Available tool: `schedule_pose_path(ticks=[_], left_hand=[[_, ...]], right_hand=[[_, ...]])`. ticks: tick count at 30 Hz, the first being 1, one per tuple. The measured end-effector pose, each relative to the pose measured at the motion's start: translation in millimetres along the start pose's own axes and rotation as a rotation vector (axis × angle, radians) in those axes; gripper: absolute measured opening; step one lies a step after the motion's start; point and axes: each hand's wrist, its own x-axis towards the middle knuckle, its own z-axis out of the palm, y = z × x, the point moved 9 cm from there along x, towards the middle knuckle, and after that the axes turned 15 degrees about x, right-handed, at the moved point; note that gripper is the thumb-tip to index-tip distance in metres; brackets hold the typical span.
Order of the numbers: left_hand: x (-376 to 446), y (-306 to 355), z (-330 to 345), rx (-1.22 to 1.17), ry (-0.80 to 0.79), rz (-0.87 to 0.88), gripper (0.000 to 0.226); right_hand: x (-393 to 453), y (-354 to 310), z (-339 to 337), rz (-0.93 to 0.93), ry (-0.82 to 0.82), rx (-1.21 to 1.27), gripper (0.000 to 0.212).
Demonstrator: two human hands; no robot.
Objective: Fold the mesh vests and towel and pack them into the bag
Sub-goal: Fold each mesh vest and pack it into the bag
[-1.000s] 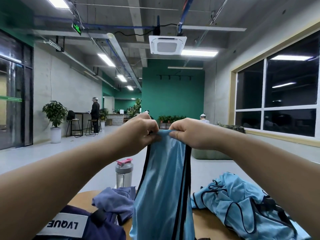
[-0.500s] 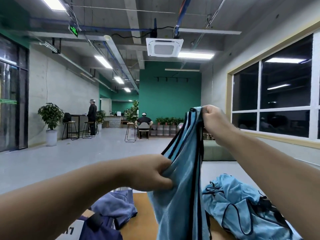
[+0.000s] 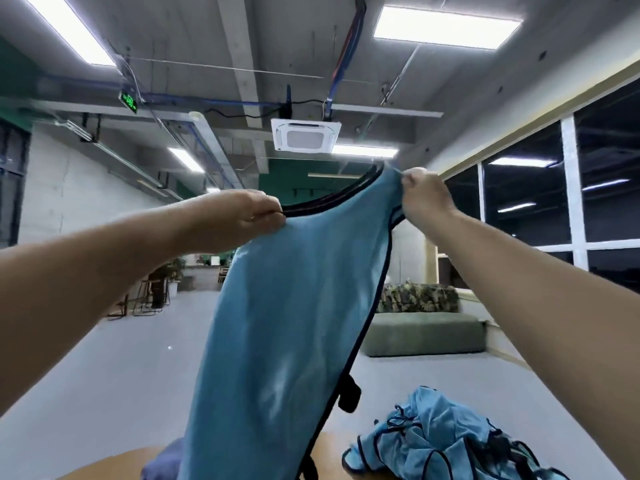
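The mesh vest (image 3: 287, 327) hangs between the left hand (image 3: 242, 216) and the right hand (image 3: 424, 195) (each pinching a shoulder), above the table (image 3: 329, 455). A vest heap (image 3: 446, 441) lies right of it; the towel (image 3: 166, 462) lies left, behind it.

Both hands hold a light blue mesh vest (image 3: 291, 323) up by its black-trimmed neckline: left hand (image 3: 239, 216) pinches one shoulder, right hand (image 3: 424, 195) the other, higher. A pile of blue vests (image 3: 446, 441) lies on the wooden desk (image 3: 329, 452) below right.
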Motion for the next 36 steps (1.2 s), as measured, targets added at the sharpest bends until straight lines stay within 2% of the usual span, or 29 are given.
schedule_pose_path(ticks=[2,3,7,10,14,17,19,22,25,29,31,33,36], left_hand=[[-7.6,1.8,15.7,0.074,-0.201,0.006,0.025],[-11.9,0.7,18.4,0.079,-0.243,0.007,0.022],[-16.9,-0.3,-22.8,-0.025,-0.07,-0.037,0.012],[-19.9,11.9,-56.4,-0.088,0.06,-0.042,0.009],[-23.4,19.6,-85.1,-0.249,0.149,-0.101,0.011],[-23.4,19.5,-93.4,-0.309,0.187,-0.121,0.013],[-24.1,17.0,-82.2,-0.376,0.153,-0.126,0.008],[-29.4,14.2,-32.1,-0.465,-0.007,-0.144,0.011],[-44.1,18.6,50.4,-0.506,-0.202,-0.197,0.02],[-77.6,32.4,185.4,-0.606,-0.413,-0.322,0.02],[-96.3,33.1,250.6,-0.618,-0.403,-0.449,0.026],[-120.9,28.2,312.6,-0.612,-0.367,-0.653,0.036],[-153.3,34.4,393.2,-0.681,-0.416,-0.856,0.028]], right_hand=[[2.0,1.5,8.4,0.073,-0.079,-0.051,0.033],[1.6,0.9,8.0,0.086,-0.072,-0.054,0.033],[1.6,-20.4,-2.0,0.032,0.026,0.047,0.02],[7.3,-40.0,-13.4,0.041,0.076,0.16,0.023],[16.3,-69.3,-29.1,-0.035,0.111,0.13,0.03],[20.9,-81.2,-23.1,-0.079,0.039,0.242,0.028],[19.7,-77.3,-12.9,-0.081,-0.034,0.277,0.026],[10.2,-38.0,9.5,-0.032,-0.137,0.272,0.021],[-10.4,31.5,42.4,0.09,-0.256,0.204,0.016],[-46.0,148.5,93.5,0.312,-0.407,-0.073,0.021],[-69.1,204.0,115.6,0.369,-0.465,-0.126,0.022],[-93.5,256.2,132.5,0.431,-0.484,-0.171,0.027],[-121.4,319.0,154.4,0.49,-0.479,-0.201,0.032]])
